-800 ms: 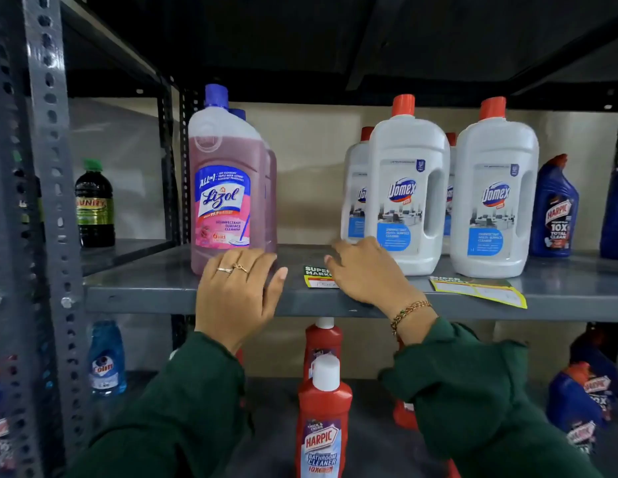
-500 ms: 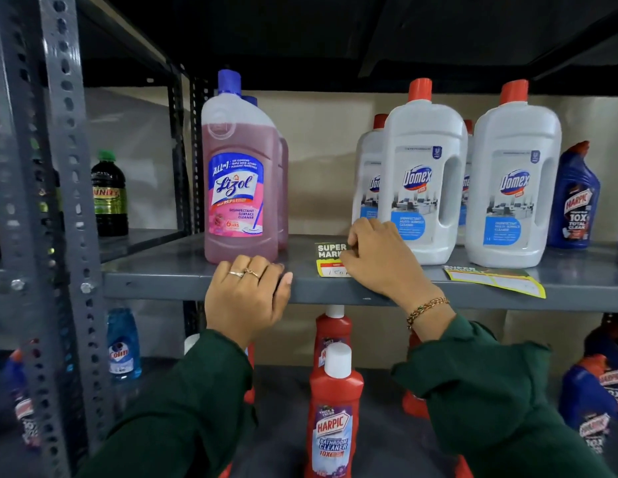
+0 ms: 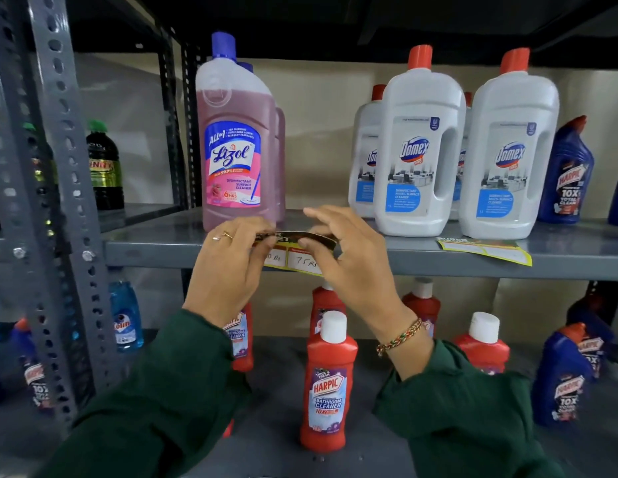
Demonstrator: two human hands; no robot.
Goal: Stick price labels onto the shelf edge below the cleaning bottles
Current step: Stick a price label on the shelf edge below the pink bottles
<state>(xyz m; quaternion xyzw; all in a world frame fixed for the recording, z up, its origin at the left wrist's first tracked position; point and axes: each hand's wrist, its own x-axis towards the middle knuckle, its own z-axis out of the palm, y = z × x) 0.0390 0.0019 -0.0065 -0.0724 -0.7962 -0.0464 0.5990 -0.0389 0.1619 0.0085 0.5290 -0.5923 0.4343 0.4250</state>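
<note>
A yellow and black price label (image 3: 293, 257) with handwritten prices hangs in front of the grey shelf edge (image 3: 473, 267), below the pink Lizol bottle (image 3: 236, 139). My left hand (image 3: 228, 270) pinches its left end and my right hand (image 3: 349, 260) pinches its right end, bending the top strip. Whether the label touches the edge I cannot tell. A second yellow label (image 3: 487, 249) lies flat on the shelf in front of the white Domex bottles (image 3: 418, 150).
A blue Harpic bottle (image 3: 566, 174) stands at the shelf's right end. Red Harpic bottles (image 3: 330, 381) and more blue ones fill the lower shelf. Perforated grey uprights (image 3: 64, 188) frame the left side, with a dark bottle (image 3: 104, 167) behind them.
The label lay on the shelf top under my right hand; both hands now hold it in front of the shelf edge. My left hand moved right from beside the Lizol bottle.
</note>
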